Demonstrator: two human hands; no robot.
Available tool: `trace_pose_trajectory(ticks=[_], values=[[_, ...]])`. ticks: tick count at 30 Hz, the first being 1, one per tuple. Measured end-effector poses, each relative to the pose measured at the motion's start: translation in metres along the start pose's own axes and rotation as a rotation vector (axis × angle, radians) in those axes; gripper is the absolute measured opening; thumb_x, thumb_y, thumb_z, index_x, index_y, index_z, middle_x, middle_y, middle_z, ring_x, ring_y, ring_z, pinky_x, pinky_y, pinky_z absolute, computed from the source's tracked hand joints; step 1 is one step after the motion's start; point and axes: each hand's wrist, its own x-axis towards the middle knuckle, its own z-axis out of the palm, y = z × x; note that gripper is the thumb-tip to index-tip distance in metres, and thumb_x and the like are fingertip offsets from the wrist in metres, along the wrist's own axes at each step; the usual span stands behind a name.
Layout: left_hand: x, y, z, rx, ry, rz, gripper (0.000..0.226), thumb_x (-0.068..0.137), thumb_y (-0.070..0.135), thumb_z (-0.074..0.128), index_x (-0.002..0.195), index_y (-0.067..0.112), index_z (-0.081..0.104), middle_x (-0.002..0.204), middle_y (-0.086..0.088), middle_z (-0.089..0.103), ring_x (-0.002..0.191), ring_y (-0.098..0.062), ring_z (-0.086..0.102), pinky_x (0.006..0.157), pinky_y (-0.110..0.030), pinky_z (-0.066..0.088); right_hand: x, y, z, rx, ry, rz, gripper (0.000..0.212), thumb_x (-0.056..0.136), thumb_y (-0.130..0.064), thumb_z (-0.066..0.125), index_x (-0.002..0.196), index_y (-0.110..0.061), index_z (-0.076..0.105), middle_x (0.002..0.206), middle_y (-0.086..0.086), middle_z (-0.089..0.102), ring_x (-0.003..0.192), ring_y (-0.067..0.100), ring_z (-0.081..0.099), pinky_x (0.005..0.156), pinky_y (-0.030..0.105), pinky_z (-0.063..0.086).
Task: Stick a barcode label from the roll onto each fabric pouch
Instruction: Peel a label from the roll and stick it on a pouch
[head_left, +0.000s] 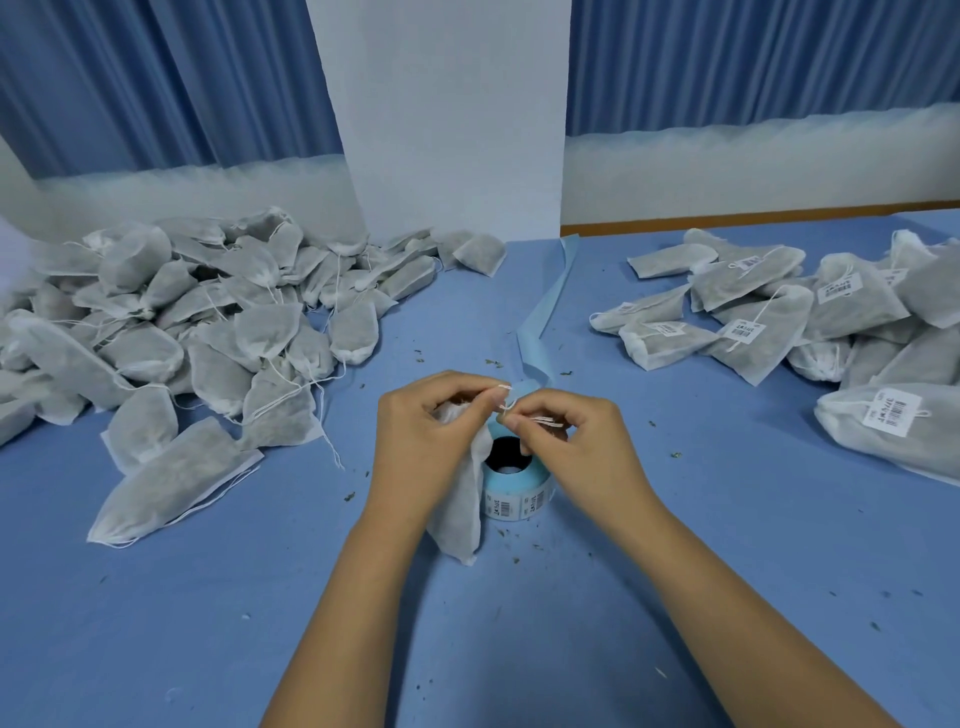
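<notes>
Forearms (363, 597) are seen low in the frame, reaching to the middle over a blue cloth-covered table (519, 665). The left hand (415, 441) is curled round the gathered top of a white non-woven fabric pouch (460, 514), whose body hangs down. The right hand (576, 441) is closed to a pinch, thumb and forefinger on the pouch's thin white drawstring (540, 420). Whether a label is also held cannot be told. Just behind the pouch, under the hands, a roll of white barcode labels on blue backing (514, 488) is stood on end.

The step is judged best done with the strings drawn clear and a flat face of fabric pulled taut, so that a label can be pressed down without creases.

Dark greyish loose fill is seen through the pouch fabric. A strip of spent blue backing (545, 306) is trailed toward the upper middle. Unlabelled filled pouches (171, 322) are heaped at the left; labelled ones (779, 312) are piled at the right.
</notes>
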Motion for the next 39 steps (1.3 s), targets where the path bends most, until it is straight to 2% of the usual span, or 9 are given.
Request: trace_pose_trajectory(ticks=[3, 8, 12, 19, 22, 26, 30, 36, 39], values=[[0.001, -0.001, 0.001, 0.007, 0.003, -0.039, 0.017, 0.085, 0.014, 0.073, 0.073, 0.027, 0.073, 0.072, 0.012, 0.072, 0.073, 0.0, 0.065, 0.07, -0.009, 0.045, -0.001, -0.001, -0.002, -0.189, 0.111, -0.117, 0.004, 0.082, -0.017, 0.071, 0.082, -0.019, 0.067, 0.076, -0.016, 0.059, 0.073, 0.007, 0.051, 0.07, 0.015, 0.037], [0.0, -0.001, 0.003, 0.024, -0.022, -0.062, 0.018, 0.086, 0.014, 0.071, 0.073, 0.025, 0.071, 0.071, 0.013, 0.071, 0.07, 0.001, 0.063, 0.068, -0.008, 0.044, -0.002, -0.005, -0.001, -0.373, 0.268, -0.404, 0.008, 0.08, -0.02, 0.071, 0.08, -0.012, 0.069, 0.083, -0.007, 0.06, 0.081, 0.01, 0.051, 0.077, 0.029, 0.04], [0.0, 0.001, 0.004, -0.05, -0.074, -0.147, 0.016, 0.088, 0.013, 0.07, 0.075, 0.021, 0.076, 0.078, 0.007, 0.075, 0.073, -0.006, 0.065, 0.069, -0.01, 0.046, -0.003, -0.001, 0.002, -0.409, 0.33, -0.403, 0.006, 0.079, -0.018, 0.073, 0.078, -0.013, 0.07, 0.079, -0.004, 0.065, 0.078, 0.013, 0.055, 0.074, 0.034, 0.041], [0.0, 0.004, 0.003, -0.1, -0.169, -0.167, 0.018, 0.09, 0.012, 0.066, 0.08, 0.021, 0.078, 0.077, 0.009, 0.075, 0.08, -0.004, 0.069, 0.075, -0.013, 0.049, -0.004, 0.0, 0.0, -0.541, 0.384, -0.411, 0.006, 0.08, -0.015, 0.071, 0.075, -0.012, 0.07, 0.077, -0.004, 0.066, 0.073, 0.015, 0.057, 0.078, 0.026, 0.035], [0.0, 0.004, 0.002, -0.034, -0.172, -0.147, 0.02, 0.089, 0.016, 0.067, 0.078, 0.028, 0.078, 0.068, 0.015, 0.071, 0.074, -0.001, 0.066, 0.075, -0.012, 0.048, -0.003, -0.001, -0.002, -0.478, 0.337, -0.325, 0.007, 0.082, -0.011, 0.064, 0.075, -0.011, 0.064, 0.077, -0.006, 0.062, 0.074, 0.013, 0.054, 0.08, 0.023, 0.034], [0.003, 0.001, -0.008, 0.008, -0.095, -0.142, 0.021, 0.086, 0.017, 0.065, 0.07, 0.026, 0.076, 0.078, 0.011, 0.075, 0.082, -0.007, 0.067, 0.078, -0.014, 0.049, 0.002, -0.001, -0.014, -0.208, 0.338, -0.057, 0.012, 0.09, -0.004, 0.054, 0.082, -0.013, 0.056, 0.08, -0.008, 0.057, 0.081, 0.012, 0.053, 0.081, 0.021, 0.038], [0.003, 0.003, -0.013, 0.055, -0.163, -0.15, 0.026, 0.089, 0.006, 0.063, 0.07, 0.019, 0.075, 0.078, 0.011, 0.074, 0.08, 0.003, 0.066, 0.073, -0.004, 0.042, 0.007, -0.002, -0.019, -0.1, 0.326, 0.089, 0.016, 0.093, -0.001, 0.052, 0.082, -0.013, 0.056, 0.077, -0.009, 0.056, 0.075, 0.002, 0.05, 0.071, 0.008, 0.036], [0.007, -0.007, -0.032, 0.056, -0.385, -0.431, 0.007, 0.084, 0.022, 0.074, 0.09, 0.026, 0.076, 0.089, 0.008, 0.075, 0.083, -0.003, 0.068, 0.072, -0.011, 0.049, 0.011, -0.003, -0.025, 0.112, 0.417, 0.252, 0.016, 0.095, -0.006, 0.052, 0.081, -0.009, 0.059, 0.07, -0.004, 0.056, 0.056, -0.009, 0.05, 0.057, 0.004, 0.036], [0.007, -0.014, -0.026, 0.152, -0.255, -0.491, 0.007, 0.079, 0.027, 0.079, 0.085, 0.027, 0.074, 0.081, 0.008, 0.073, 0.071, 0.0, 0.064, 0.063, -0.009, 0.047, 0.007, -0.009, -0.018, 0.052, 0.463, 0.174, 0.017, 0.091, -0.007, 0.057, 0.077, -0.017, 0.061, 0.071, -0.008, 0.058, 0.061, -0.004, 0.05, 0.064, 0.011, 0.039]])
